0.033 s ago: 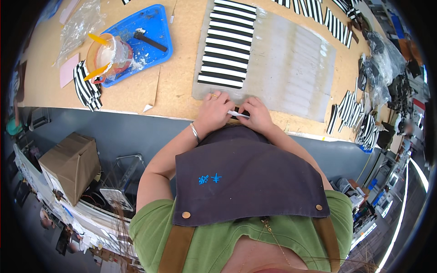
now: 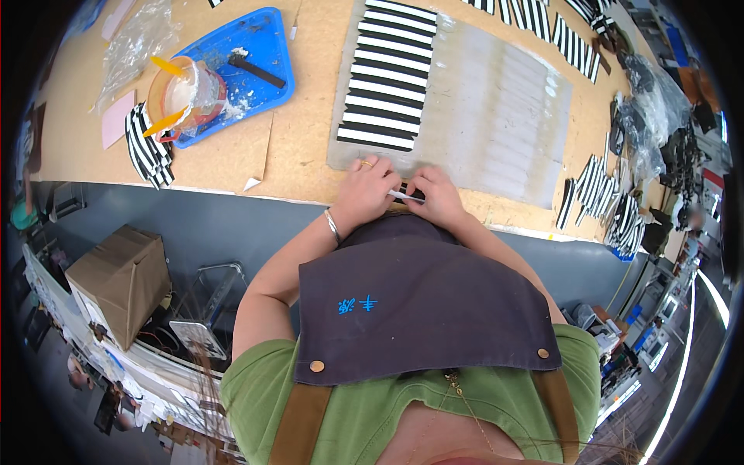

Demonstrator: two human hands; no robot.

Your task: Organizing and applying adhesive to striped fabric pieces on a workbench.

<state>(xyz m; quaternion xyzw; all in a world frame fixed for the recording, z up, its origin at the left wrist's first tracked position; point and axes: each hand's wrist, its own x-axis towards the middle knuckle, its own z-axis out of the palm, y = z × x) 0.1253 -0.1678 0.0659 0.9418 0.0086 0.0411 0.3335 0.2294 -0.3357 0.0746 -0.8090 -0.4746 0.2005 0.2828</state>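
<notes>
Striped strips [image 2: 387, 81] on tan worktable [image 2: 304, 124] — brown box [image 2: 128, 283] leftward.

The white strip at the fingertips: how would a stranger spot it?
On the tan table lies a grey board. At its near edge, the left hand and right hand nearly meet, the white strip between their fingertips. Unlike the striped row lying on the board, it is held in the fingers.

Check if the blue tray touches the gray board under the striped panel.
Apart. The head view shows a band of bare tan tabletop between the right edge of the blue tray and the left edge of the gray board.
</notes>
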